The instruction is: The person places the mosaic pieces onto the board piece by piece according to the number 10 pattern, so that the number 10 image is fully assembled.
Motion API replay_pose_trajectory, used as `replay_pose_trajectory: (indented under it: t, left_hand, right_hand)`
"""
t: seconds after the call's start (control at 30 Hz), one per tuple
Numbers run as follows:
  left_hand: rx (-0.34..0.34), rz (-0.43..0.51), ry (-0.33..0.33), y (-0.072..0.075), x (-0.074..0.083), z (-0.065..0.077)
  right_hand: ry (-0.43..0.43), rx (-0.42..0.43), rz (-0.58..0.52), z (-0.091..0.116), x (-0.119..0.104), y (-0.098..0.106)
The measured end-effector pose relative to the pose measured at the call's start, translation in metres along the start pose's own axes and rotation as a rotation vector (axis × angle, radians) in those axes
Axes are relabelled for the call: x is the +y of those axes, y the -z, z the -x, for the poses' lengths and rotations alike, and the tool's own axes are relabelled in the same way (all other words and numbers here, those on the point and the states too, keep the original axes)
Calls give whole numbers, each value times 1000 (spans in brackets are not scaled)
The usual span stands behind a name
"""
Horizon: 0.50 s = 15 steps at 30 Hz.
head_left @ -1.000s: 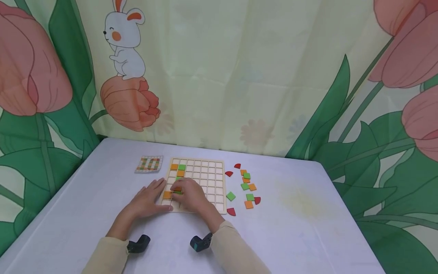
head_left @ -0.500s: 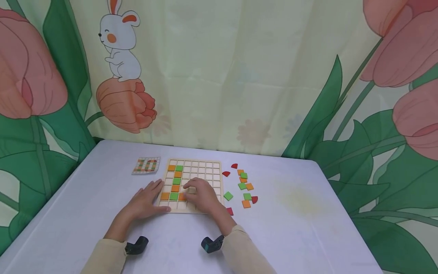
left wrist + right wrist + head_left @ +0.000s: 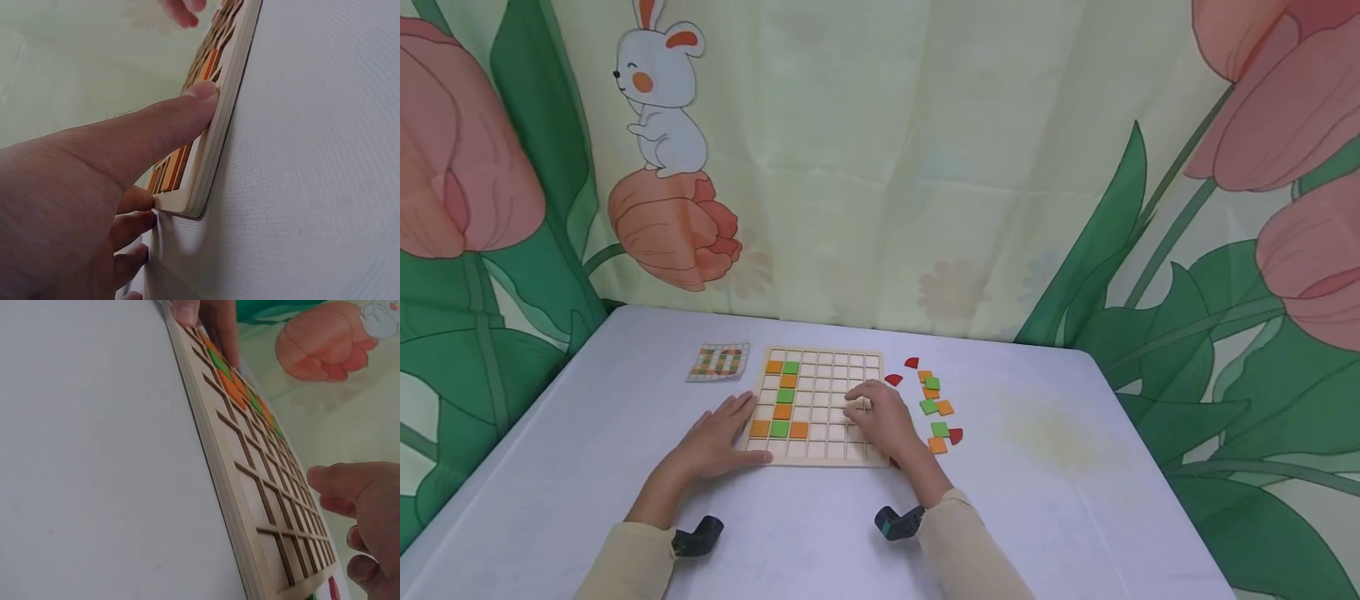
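Observation:
A wooden grid board lies flat on the table. Square tiles fill some cells in its left columns, among them a green tile and an orange tile. My left hand rests at the board's left side, fingers along the edge; the thumb presses the near rim, as the left wrist view shows. Over the right part of the board hovers my right hand, thumb and fingertips apart with nothing between them. In the right wrist view that hand is clear of the grid surface. It covers some right-hand cells in the head view.
Right of the board lie loose green tiles, orange tiles and red quarter-circle pieces, some overlapping. A small printed card with a coloured grid pattern sits behind my left hand. A patterned curtain hangs behind the table.
My right hand has left the tiles at the board's left and moved right across the grid. An orange tile now shows in the cell it was over. The left hand stays put.

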<state>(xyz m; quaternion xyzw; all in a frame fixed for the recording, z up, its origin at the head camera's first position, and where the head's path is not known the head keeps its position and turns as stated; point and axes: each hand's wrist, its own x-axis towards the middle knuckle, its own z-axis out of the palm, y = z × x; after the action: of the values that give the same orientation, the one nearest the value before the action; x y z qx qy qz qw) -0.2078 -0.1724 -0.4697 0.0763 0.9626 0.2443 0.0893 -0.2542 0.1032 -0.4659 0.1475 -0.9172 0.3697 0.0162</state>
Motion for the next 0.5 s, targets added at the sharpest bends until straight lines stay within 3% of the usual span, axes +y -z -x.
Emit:
replay_pose_trajectory:
  t: [0.23, 0.5]
  left_hand:
    - [1, 4, 1, 1, 0, 1]
    - [9, 15, -12, 0, -1, 0]
  right_hand:
    - [-92, 75, 32, -5, 21, 18]
    - [-185, 103, 22, -11, 42, 32]
